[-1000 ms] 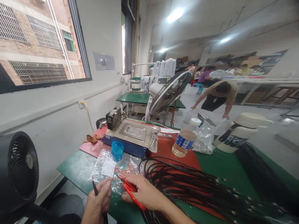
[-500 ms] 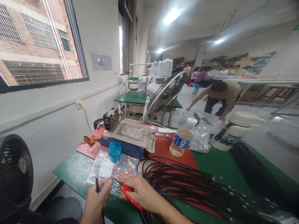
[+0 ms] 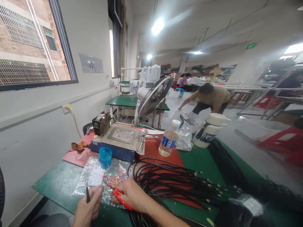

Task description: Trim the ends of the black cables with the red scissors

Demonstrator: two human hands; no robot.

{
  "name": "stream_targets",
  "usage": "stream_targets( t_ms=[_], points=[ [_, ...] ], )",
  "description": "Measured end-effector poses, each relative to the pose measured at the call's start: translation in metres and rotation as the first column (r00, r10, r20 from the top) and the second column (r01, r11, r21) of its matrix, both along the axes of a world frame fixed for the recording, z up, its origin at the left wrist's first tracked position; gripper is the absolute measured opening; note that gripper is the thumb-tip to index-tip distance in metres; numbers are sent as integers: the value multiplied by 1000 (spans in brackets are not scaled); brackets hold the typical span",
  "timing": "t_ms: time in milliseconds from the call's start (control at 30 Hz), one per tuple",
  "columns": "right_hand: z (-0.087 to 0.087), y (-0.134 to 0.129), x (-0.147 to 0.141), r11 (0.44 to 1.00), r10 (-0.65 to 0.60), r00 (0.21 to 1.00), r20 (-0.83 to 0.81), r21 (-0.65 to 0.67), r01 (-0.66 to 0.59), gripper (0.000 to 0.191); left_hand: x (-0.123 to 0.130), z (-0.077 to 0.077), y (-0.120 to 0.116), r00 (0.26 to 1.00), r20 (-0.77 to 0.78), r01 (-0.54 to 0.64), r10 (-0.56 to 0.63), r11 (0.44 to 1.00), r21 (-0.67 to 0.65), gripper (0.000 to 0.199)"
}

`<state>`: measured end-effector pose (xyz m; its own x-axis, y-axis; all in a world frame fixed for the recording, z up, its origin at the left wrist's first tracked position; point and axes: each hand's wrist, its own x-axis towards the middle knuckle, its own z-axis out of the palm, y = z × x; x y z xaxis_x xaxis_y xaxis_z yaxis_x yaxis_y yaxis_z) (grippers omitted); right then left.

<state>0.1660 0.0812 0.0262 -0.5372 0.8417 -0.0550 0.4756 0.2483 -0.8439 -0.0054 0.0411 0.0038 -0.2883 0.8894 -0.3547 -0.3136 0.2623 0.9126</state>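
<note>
My left hand is closed around a black cable whose end points upward, with a thin reddish tip. In my right hand are red-handled pliers, their slim dark jaws reaching toward the left fingertips. Whether the jaws touch anything is too small to see. Just beyond both hands, small red and yellowish pieces lie scattered on a clear plastic bag. A blue round tub stands on the bag's far side. Beside my right forearm spreads a bundle of black cables.
Behind the tub sits a blue-sided metal hot plate with a small fan. A bottle of liquid and a cream jug stand to the right. A large fan rises behind; past it a person bends down.
The view has turned right, so the table and its contents sit further left in the picture. Both hands keep their holds on the cable and the pliers, close together.
</note>
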Motion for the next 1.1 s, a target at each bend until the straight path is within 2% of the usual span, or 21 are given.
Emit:
stream_targets(
  t_ms=[67, 167, 267, 400, 533, 600, 767, 967, 1100],
  points=[
    [0, 0, -2, 985, -59, 981, -186, -169, 28, 42, 3, 0, -4, 998, 52, 30, -32, 999, 31, 53],
    [2, -3, -6, 887, -167, 901, -400, -459, -39, 49, 10, 1, -13, 987, 120, 99, -106, 993, 60, 54],
    [4, -7, -10, 807, -197, 856, -477, -575, -136, 52, 17, 1, -22, 980, 127, 148, -156, 987, 66, 57],
    [3, -11, -10, 765, -185, 842, -506, -612, -199, 49, 19, 2, -29, 991, 57, 121, -123, 992, 43, 55],
    [1, -13, -9, 761, -106, 847, -521, -591, -269, 45, 19, 8, -32, 999, 26, 45, -46, 999, 29, 46],
    [1, -14, -9, 755, -119, 836, -535, -596, -274, 48, 20, 12, -33, 999, 29, 31, -32, 999, 24, 44],
    [-1, -13, -12, 719, -208, 796, -569, -640, -269, 53, 25, 18, -36, 995, 53, 86, -87, 996, 21, 44],
    [-5, -16, -13, 743, -167, 816, -554, -615, -266, 50, 23, 13, -37, 975, 142, 169, -171, 985, 30, 40],
    [-6, -18, -14, 728, -153, 791, -592, -609, -315, 50, 22, 12, -38, 962, 178, 201, -207, 978, 46, 39]
  ],
)
